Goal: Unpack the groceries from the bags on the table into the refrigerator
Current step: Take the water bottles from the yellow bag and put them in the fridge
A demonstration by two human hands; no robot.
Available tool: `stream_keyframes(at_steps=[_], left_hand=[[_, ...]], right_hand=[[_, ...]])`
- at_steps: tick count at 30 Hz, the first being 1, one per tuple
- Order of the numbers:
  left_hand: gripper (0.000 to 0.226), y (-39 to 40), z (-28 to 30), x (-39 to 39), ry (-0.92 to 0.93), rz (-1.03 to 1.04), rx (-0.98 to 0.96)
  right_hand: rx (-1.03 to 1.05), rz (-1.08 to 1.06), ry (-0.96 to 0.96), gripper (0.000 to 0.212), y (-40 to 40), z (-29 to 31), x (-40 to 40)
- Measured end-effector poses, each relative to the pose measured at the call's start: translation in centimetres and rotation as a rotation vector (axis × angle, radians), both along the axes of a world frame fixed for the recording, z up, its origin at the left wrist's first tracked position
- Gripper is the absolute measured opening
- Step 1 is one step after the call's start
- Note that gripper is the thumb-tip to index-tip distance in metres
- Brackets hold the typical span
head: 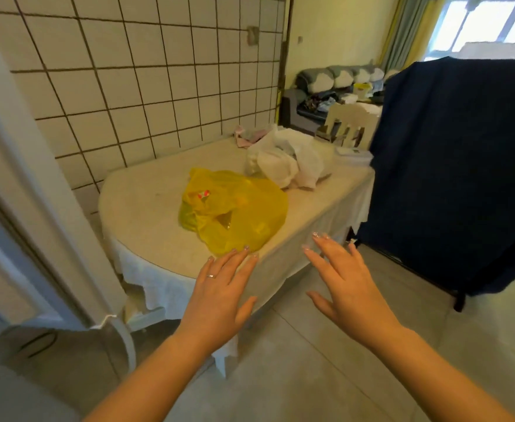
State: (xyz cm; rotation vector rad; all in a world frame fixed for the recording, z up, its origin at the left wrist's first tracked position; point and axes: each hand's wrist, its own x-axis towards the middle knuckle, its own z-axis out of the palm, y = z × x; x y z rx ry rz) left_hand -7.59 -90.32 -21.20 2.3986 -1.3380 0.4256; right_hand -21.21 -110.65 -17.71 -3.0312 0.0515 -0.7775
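Here both hands [216,295] [346,284] spread, empty; yellow bag [234,208] print unreadable

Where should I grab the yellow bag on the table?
Grip the yellow bag at its bunched, knotted handles toward the left of the heap, coming from above. The rest lies slack and flattened, offering little to hold. Both hands, left and right, are open.

White tiled wall [134,74], grey floor [326,345] — beyond, a sofa [335,83] under a bright window [490,22].
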Motion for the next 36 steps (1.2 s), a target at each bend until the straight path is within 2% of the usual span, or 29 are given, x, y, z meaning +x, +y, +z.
stream_keyframes(at_steps=[10, 20, 25, 29, 32, 36], left_hand=[[0.069, -2.7, -1.9, 7.3, 0.096, 0.311, -0.035], [0.073, -8.8, -4.5, 21.1, 0.244, 0.477, -0.169], [0.069, -10.7, -5.0, 27.0, 0.227, 0.514, -0.296], [0.063, -11.9, -6.0, 28.9, 0.181, 0.552, -0.372], [0.066, -12.8, -7.3, 30.0, 0.217, 0.680, -0.403], [0.072, -15.6, -8.5, 30.5, 0.284, 0.872, -0.429]], right_hand=[[-0.078, 0.316, 0.091, 0.083, -6.2, -0.2, 12.9], [-0.317, 0.522, 0.154, 0.078, -12.6, 1.6, 31.7], [-0.426, 0.652, 0.156, 0.079, -14.0, 1.8, 41.8], [-0.498, 0.816, 0.162, 0.067, -14.2, -0.2, 48.4], [-0.547, 0.910, 0.267, 0.066, -13.3, -1.0, 53.7], [-0.524, 0.973, 0.518, 0.070, -11.7, -2.6, 59.0]])
